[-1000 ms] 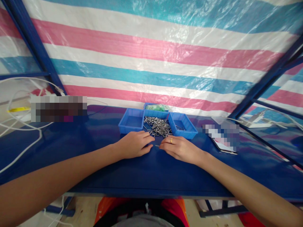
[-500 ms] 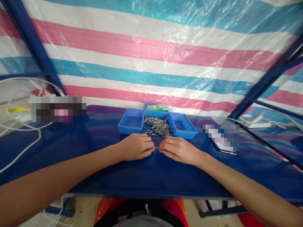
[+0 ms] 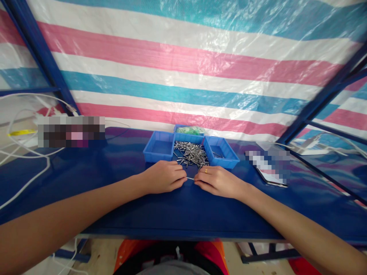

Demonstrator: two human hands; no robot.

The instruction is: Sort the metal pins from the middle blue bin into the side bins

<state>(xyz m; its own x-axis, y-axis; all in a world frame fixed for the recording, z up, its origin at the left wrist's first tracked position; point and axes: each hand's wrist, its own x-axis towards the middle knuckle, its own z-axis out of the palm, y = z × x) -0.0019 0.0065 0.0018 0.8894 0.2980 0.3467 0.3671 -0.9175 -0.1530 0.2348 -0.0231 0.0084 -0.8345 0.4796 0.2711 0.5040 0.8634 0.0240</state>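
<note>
My left hand [image 3: 168, 177] is closed, its fingertips pinching one end of a thin silvery metal pin [image 3: 190, 178]. Opposite it, my right hand [image 3: 217, 181], with a gold ring on one finger, pinches the other end. The pin lies level across the small gap between the hands, just above the blue table; its ends are hidden by my fingers. Right behind the hands is a heap of similar metal pins [image 3: 192, 153], loose on the tabletop between blue bins.
A blue bin [image 3: 158, 149] stands left of the heap. The right blue bin [image 3: 222, 152] holds a few pins, and the rear bin [image 3: 189, 130] holds green-and-clear plastic. A phone [image 3: 272, 176] lies farther right. White cables [image 3: 43, 168] trail at the left.
My right hand has shifted slightly right, so the gap between the hands is wider and more of the pin shows. The left hand has barely moved.
</note>
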